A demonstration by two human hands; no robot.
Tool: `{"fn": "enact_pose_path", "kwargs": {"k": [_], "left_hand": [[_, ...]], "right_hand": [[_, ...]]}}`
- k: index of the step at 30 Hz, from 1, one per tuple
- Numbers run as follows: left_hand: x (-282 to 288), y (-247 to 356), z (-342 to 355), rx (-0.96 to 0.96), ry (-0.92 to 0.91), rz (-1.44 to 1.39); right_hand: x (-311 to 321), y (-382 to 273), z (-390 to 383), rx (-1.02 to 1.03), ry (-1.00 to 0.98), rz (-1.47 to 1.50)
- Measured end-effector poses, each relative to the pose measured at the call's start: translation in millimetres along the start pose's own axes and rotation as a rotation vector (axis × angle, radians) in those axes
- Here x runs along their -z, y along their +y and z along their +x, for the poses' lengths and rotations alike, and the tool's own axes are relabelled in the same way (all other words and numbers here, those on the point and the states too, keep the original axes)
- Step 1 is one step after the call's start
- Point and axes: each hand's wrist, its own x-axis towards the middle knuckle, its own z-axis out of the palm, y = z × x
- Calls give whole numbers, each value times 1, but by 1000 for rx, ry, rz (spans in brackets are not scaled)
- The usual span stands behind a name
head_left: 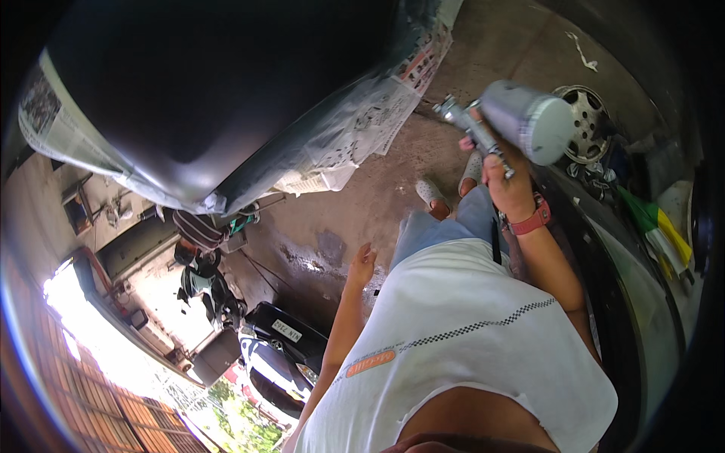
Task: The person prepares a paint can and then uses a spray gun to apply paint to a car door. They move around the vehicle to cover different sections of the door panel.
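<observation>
My right hand [507, 187] is wrapped round the handle of a metal spray gun [474, 130]. Its large silver paint cup [521, 119] is slightly blurred, and some of my fingers are hidden behind the gun. To the gun's left is a glossy dark vehicle panel [226, 90], its edge masked with newspaper [332, 143] and clear plastic film. The gun is apart from the panel. My left hand [363, 266] hangs low at my side, holding nothing, its fingers loosely bent and apart.
A wheel rim [583, 124] lies on the concrete floor [332, 219] at right. Beside me on that side is a dark car [604, 264] with a green and yellow cloth [655, 230] near it. Motorcycles [276, 362] stand at lower left, near a striped bag [198, 229].
</observation>
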Motion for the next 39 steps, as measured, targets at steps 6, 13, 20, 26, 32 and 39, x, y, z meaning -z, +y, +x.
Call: {"fn": "enact_pose_path", "kwargs": {"k": [6, 13, 20, 26, 32, 39], "left_hand": [[-2, 11, 24, -10, -43, -3], [-7, 8, 88, -196, -59, -21], [1, 66, 145, -174, -171, -30], [20, 137, 191, -188, -218, -18], [23, 201, 228, -170, -253, -19], [-15, 248, 244, -107, -251, -71]], "right_hand": [[1, 14, 14, -93, -104, 17], [35, 0, 109, -122, 232, 69], [104, -50, 247, -28, 488, -88], [164, -109, 318, 43, 588, -301], [170, -170, 293, -8, 315, -336], [121, -170, 235, 130, -204, -268]]}}
